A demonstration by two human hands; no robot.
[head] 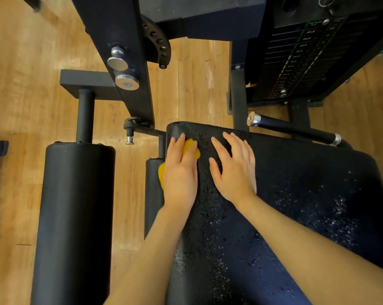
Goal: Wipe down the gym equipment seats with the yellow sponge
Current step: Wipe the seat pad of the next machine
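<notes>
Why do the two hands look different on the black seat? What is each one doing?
The left hand presses flat on the yellow sponge, near the seat's left edge; the right hand lies bare on the seat, with nothing under it. The left hand's fingers lie close together, while the right hand's fingers are spread apart. Both hands are open, palms down, pointing toward the front of the wet, speckled seat.

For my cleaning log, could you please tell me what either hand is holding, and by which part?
The left hand presses flat on the sponge's middle, against the seat. The right hand rests flat on the seat, holding nothing.
</notes>
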